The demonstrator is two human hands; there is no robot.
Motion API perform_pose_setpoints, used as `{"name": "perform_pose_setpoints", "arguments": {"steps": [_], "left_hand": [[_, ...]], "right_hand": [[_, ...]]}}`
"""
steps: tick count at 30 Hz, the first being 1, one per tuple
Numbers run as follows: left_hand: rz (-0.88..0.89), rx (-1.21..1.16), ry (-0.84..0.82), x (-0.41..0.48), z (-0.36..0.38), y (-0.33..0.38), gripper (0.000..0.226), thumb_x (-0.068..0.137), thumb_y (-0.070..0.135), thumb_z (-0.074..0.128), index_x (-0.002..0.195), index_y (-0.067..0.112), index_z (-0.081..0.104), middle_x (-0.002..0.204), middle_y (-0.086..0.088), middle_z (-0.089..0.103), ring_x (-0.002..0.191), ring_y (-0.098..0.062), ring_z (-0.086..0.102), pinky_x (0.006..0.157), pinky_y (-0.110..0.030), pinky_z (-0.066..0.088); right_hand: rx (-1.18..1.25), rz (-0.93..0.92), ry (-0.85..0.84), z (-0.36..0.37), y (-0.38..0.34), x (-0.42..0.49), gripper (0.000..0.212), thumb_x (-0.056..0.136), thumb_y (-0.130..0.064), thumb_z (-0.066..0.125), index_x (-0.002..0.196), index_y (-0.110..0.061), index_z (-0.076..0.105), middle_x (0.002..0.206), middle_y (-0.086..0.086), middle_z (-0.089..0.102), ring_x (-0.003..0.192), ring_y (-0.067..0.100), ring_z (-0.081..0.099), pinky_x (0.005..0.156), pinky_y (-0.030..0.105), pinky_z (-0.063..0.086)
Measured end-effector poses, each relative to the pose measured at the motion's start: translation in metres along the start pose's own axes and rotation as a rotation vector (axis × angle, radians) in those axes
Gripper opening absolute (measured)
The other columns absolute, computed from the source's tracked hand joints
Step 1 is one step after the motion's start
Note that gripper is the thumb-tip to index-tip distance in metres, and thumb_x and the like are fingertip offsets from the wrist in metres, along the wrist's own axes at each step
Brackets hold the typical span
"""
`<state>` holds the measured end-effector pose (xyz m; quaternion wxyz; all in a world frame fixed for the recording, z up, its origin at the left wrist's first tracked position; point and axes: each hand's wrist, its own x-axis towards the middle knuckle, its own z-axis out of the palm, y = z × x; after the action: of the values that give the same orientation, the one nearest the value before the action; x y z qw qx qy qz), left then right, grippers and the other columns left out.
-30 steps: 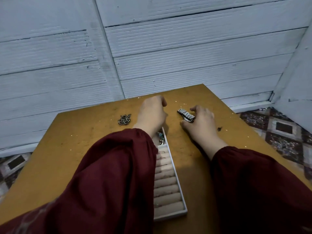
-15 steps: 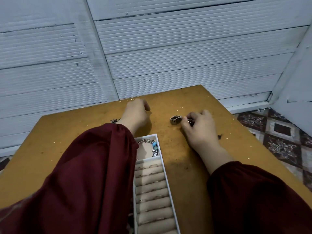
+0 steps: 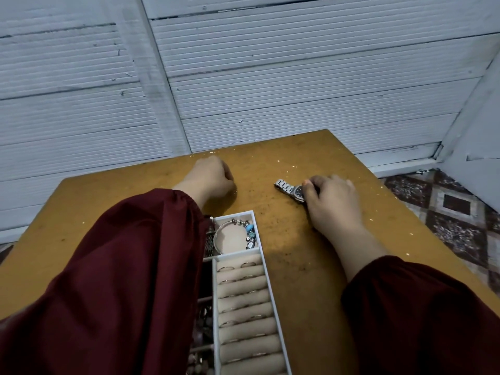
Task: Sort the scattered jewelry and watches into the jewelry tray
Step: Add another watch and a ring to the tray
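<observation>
Watch (image 3: 290, 189) lay on the table (image 3: 297, 266) right of the tray (image 3: 259, 239), your right hand (image 3: 332, 201) pinching its case; your left hand (image 3: 211, 177) was curled, perhaps round something. Lifting by the case seemed safest.

No writing, brand or number is legible; the dial of the watch (image 3: 293, 189) by the right hand (image 3: 334, 205) is too small to read.

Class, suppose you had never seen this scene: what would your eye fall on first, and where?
The silver watch stands out, lying on the brown table right of centre, pinched by the right hand. Next comes the white tray nearer the camera, with a blue-beaded bracelet in its far compartment and rings in its padded rolls.
</observation>
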<state>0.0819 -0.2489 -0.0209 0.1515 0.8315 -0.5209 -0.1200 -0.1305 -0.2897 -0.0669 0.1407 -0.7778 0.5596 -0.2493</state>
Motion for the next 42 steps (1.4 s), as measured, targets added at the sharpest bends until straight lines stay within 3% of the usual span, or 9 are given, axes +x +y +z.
{"name": "perform_pose_setpoints", "arguments": {"steps": [2, 5, 14, 19, 23, 27, 33, 39, 42], "left_hand": [[-0.013, 0.003, -0.025, -0.003, -0.001, 0.0, 0.012, 0.072, 0.02, 0.078, 0.082, 0.017, 0.074, 0.087, 0.0, 0.068, 0.083, -0.017, 0.064, 0.065, -0.025, 0.046], [-0.004, 0.014, -0.014, -0.003, -0.001, 0.0, 0.015, 0.071, 0.018, 0.081, 0.084, 0.016, 0.074, 0.095, -0.003, 0.068, 0.087, -0.018, 0.062, 0.072, -0.028, 0.048], [-0.012, 0.049, -0.112, -0.001, 0.0, 0.004, 0.021, 0.081, 0.025, 0.075, 0.092, 0.009, 0.069, 0.106, -0.006, 0.066, 0.091, -0.021, 0.056, 0.074, -0.028, 0.042], [0.1, 0.225, -0.036, -0.01, 0.003, 0.008, 0.036, 0.075, 0.032, 0.076, 0.066, 0.012, 0.047, 0.084, -0.009, 0.054, 0.081, -0.026, 0.054, 0.063, -0.03, 0.04], [0.176, 0.31, 0.004, -0.011, 0.003, 0.011, 0.027, 0.075, 0.031, 0.074, 0.077, 0.01, 0.057, 0.086, -0.011, 0.057, 0.084, -0.029, 0.059, 0.066, -0.033, 0.048], [0.183, 0.257, 0.032, -0.009, 0.0, 0.006, 0.023, 0.074, 0.029, 0.074, 0.074, 0.013, 0.058, 0.092, -0.015, 0.062, 0.086, -0.032, 0.06, 0.068, -0.034, 0.048], [0.124, 0.097, 0.091, -0.01, -0.001, -0.006, 0.013, 0.081, 0.019, 0.071, 0.074, 0.017, 0.061, 0.087, -0.008, 0.062, 0.081, -0.024, 0.058, 0.069, -0.028, 0.043], [0.103, -0.09, 0.12, -0.018, -0.001, -0.011, 0.009, 0.085, 0.02, 0.066, 0.077, 0.015, 0.066, 0.075, 0.002, 0.064, 0.071, -0.013, 0.057, 0.067, -0.021, 0.037], [0.101, -0.178, 0.13, -0.023, -0.002, -0.011, 0.012, 0.084, 0.021, 0.068, 0.08, 0.009, 0.067, 0.076, -0.004, 0.066, 0.075, -0.02, 0.061, 0.07, -0.025, 0.046]], "right_hand": [[0.011, 0.005, -0.021, -0.001, -0.002, 0.0, 0.041, 0.094, -0.041, 0.04, 0.12, -0.019, 0.063, 0.109, 0.009, 0.059, 0.111, 0.031, 0.048, 0.1, 0.039, 0.033], [-0.027, -0.004, -0.052, -0.004, -0.005, -0.003, 0.043, 0.091, -0.044, 0.048, 0.127, -0.022, 0.058, 0.115, 0.009, 0.056, 0.113, 0.029, 0.044, 0.097, 0.037, 0.034], [-0.025, -0.089, 0.039, -0.002, -0.01, -0.006, 0.03, 0.082, -0.044, 0.056, 0.105, -0.026, 0.06, 0.096, -0.008, 0.053, 0.092, 0.015, 0.038, 0.086, 0.034, 0.037], [-0.007, -0.117, 0.042, -0.003, -0.012, -0.007, 0.027, 0.081, -0.043, 0.059, 0.103, -0.027, 0.062, 0.098, -0.009, 0.056, 0.093, 0.012, 0.04, 0.087, 0.032, 0.039], [0.055, -0.174, 0.029, -0.004, -0.011, -0.007, 0.025, 0.083, -0.036, 0.062, 0.104, -0.023, 0.063, 0.095, -0.008, 0.053, 0.094, 0.012, 0.044, 0.081, 0.025, 0.035], [0.251, -0.169, -0.007, -0.003, -0.012, -0.007, 0.018, 0.081, -0.025, 0.071, 0.098, -0.02, 0.066, 0.088, -0.006, 0.054, 0.08, 0.011, 0.05, 0.073, 0.024, 0.038], [0.536, -0.076, -0.074, -0.004, -0.011, -0.008, 0.016, 0.078, -0.014, 0.075, 0.09, -0.022, 0.066, 0.069, -0.016, 0.053, 0.061, 0.0, 0.05, 0.06, 0.015, 0.039], [0.669, -0.061, -0.056, -0.004, -0.013, -0.011, 0.019, 0.079, -0.011, 0.074, 0.084, -0.025, 0.062, 0.085, -0.01, 0.065, 0.078, 0.004, 0.061, 0.072, 0.02, 0.051], [0.757, -0.018, -0.018, -0.005, -0.015, -0.011, 0.024, 0.079, -0.012, 0.074, 0.081, -0.029, 0.058, 0.086, -0.004, 0.065, 0.083, 0.012, 0.063, 0.073, 0.027, 0.055]]}}
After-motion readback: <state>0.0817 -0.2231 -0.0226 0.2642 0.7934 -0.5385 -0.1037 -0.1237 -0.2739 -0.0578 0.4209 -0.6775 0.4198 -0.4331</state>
